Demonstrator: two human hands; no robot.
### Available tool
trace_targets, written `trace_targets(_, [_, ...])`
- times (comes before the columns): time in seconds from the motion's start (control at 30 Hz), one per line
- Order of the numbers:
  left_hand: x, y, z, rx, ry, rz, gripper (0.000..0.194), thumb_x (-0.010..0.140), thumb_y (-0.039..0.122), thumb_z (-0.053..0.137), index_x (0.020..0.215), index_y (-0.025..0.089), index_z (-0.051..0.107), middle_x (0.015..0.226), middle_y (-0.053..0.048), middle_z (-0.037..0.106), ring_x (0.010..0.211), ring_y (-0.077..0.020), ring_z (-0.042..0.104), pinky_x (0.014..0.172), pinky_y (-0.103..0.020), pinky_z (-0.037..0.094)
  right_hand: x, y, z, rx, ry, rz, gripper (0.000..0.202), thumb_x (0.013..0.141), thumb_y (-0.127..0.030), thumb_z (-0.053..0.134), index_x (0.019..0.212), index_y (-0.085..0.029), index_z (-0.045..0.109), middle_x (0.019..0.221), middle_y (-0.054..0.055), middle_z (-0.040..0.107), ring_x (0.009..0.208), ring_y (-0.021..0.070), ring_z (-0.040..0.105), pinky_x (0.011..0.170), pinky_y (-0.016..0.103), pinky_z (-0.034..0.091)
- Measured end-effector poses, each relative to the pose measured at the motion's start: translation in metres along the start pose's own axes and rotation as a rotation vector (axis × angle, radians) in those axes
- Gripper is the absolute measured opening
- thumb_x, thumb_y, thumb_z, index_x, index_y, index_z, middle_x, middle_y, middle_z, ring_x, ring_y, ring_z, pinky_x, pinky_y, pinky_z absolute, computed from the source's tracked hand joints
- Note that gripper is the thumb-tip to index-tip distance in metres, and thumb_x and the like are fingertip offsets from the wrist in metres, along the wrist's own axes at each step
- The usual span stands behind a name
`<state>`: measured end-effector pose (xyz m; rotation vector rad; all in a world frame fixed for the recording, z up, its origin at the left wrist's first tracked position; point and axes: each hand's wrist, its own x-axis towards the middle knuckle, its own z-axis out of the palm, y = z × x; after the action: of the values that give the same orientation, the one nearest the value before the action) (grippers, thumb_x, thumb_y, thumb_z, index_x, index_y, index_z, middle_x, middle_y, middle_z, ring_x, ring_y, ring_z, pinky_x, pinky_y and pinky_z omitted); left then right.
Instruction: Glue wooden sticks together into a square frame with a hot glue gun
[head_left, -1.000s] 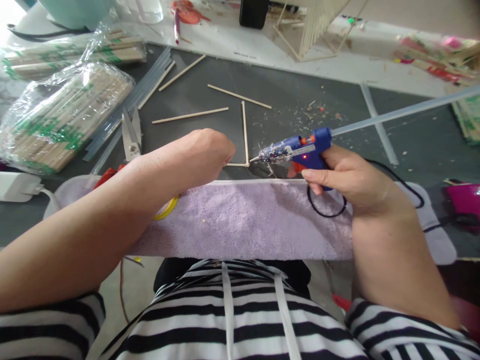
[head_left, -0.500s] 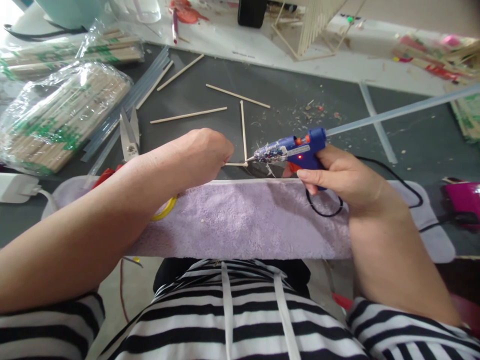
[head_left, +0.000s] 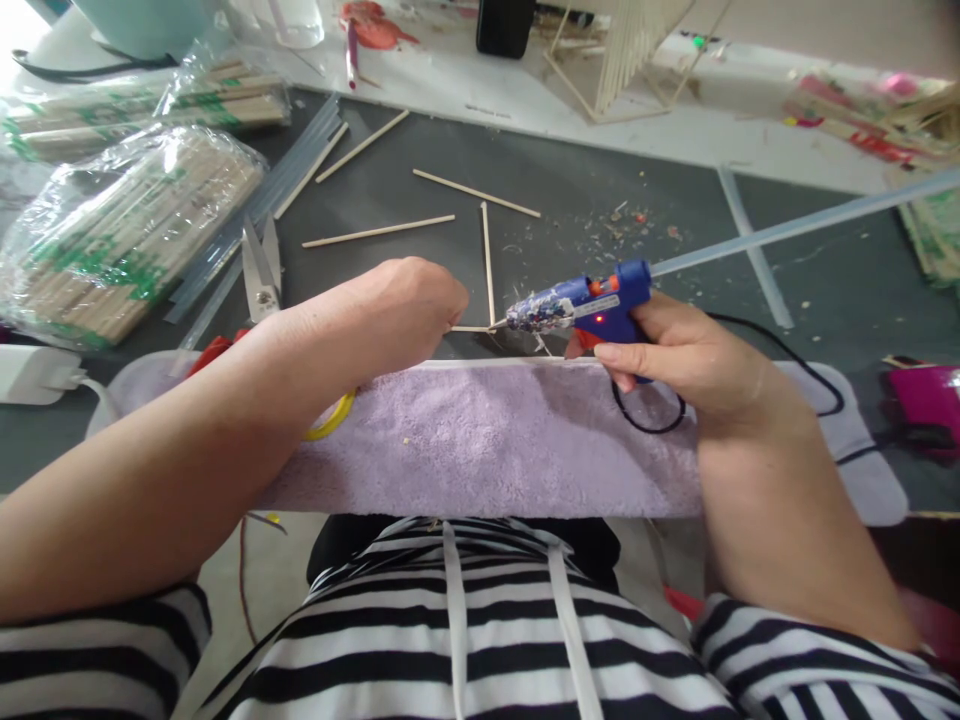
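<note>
My right hand point(head_left: 667, 350) is wrapped round a blue hot glue gun point(head_left: 577, 303), with a long clear glue stick point(head_left: 795, 228) out of its back. The gun's nozzle is at the corner where two thin wooden sticks meet. One wooden stick point(head_left: 489, 255) points away from me over the dark mat. The other wooden stick point(head_left: 471, 329) runs left into my left hand point(head_left: 420, 310), whose fingers are closed on its end. The hand's back hides most of that stick.
Several loose sticks point(head_left: 379, 231) lie beyond my hands. Scissors point(head_left: 261, 270) and plastic-wrapped stick bundles point(head_left: 127, 230) are at left. A lilac towel point(head_left: 480, 440) covers the front edge. A black cord point(head_left: 787, 355) loops at right. A stick frame point(head_left: 630, 60) stands at the back.
The glue gun's nozzle has shifted very slightly left and down at the corner of the two sticks. My left hand has stayed in place.
</note>
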<state>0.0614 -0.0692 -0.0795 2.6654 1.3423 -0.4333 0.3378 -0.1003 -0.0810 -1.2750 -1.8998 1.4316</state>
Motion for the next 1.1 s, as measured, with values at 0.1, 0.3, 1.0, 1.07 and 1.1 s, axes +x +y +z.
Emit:
trace_targets(0.1, [0.0011,-0.0015,0.0021,-0.041,0.01,-0.012,0.022,0.085,0.019,0.048,0.083,0.015,0.07,0.074,-0.004,0.065,0.086,-0.0196,0.065,0.084,-0.029,0.048,0.0017,-0.0004,0.0002,-0.025,-0.037,-0.015,0.017,0.085,-0.028,0.067,0.101,-0.022,0.065,0.09,0.002,0.067,0.056,0.0105,0.054,0.044,0.025,0.045])
trace_targets(0.3, [0.0014,-0.0016,0.0027,-0.041,-0.008,-0.024,0.022,0.085,0.019,0.048,0.084,0.017,0.07,0.076,-0.004,0.065,0.088,-0.0197,0.065,0.085,-0.029,0.047,-0.0017,0.0015,-0.0063,-0.045,0.004,-0.014,0.018,0.084,-0.031,0.068,0.101,-0.024,0.066,0.088,0.0,0.068,0.051,0.0094,0.053,0.045,0.026,0.044])
trace_targets(1.0, [0.0007,-0.0009,0.0018,-0.011,-0.024,-0.039,0.022,0.083,0.016,0.048,0.082,0.016,0.07,0.082,-0.006,0.068,0.083,-0.0191,0.064,0.074,-0.028,0.045,-0.0011,0.0027,-0.0017,0.008,0.085,0.053,0.027,0.08,-0.035,0.074,0.105,-0.027,0.07,0.091,0.002,0.073,0.052,0.0125,0.052,0.052,0.032,0.046])
trace_targets(1.07, [0.0007,-0.0016,0.0026,-0.017,-0.014,-0.029,0.022,0.082,0.017,0.048,0.082,0.016,0.07,0.08,-0.005,0.067,0.083,-0.0185,0.063,0.075,-0.027,0.046,-0.0014,0.0023,-0.0026,0.02,0.059,0.056,0.022,0.079,-0.036,0.075,0.099,-0.027,0.071,0.088,0.002,0.072,0.051,0.0123,0.051,0.052,0.031,0.045])
trace_targets(1.1, [0.0008,-0.0019,0.0029,-0.025,-0.006,-0.019,0.022,0.082,0.017,0.048,0.082,0.016,0.07,0.079,-0.004,0.067,0.084,-0.0183,0.063,0.077,-0.027,0.046,-0.0017,0.0018,-0.0033,0.033,0.056,0.062,0.02,0.079,-0.036,0.075,0.096,-0.027,0.07,0.086,0.001,0.072,0.05,0.012,0.051,0.052,0.031,0.045])
